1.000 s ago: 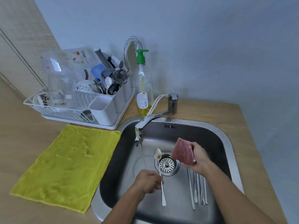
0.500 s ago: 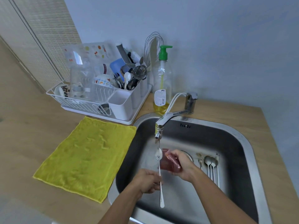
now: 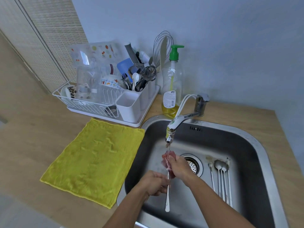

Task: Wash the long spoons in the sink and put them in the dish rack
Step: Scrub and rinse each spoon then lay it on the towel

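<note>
While left hand (image 3: 153, 183) grips spoon (image 3: 167, 197), right hand (image 3: 179, 167) squeezes sponge (image 3: 166, 159).

Steel sink (image 3: 256, 140) set in a wooden desk (image 3: 24, 145).
Left hand (image 3: 153, 184): closed around the handle of a long spoon (image 3: 167, 199), under the faucet (image 3: 176, 123).
Right hand (image 3: 178, 167): pink sponge (image 3: 166, 159) wrapped over the spoon's upper end.
Loose spoons (image 3: 221, 178): on the sink floor, right of the drain (image 3: 193, 165).
Yellow cloth (image 3: 93, 160): flat, left of the sink.
White dish rack (image 3: 105, 96): behind the cloth, soap bottle (image 3: 171, 89) beside it.
</note>
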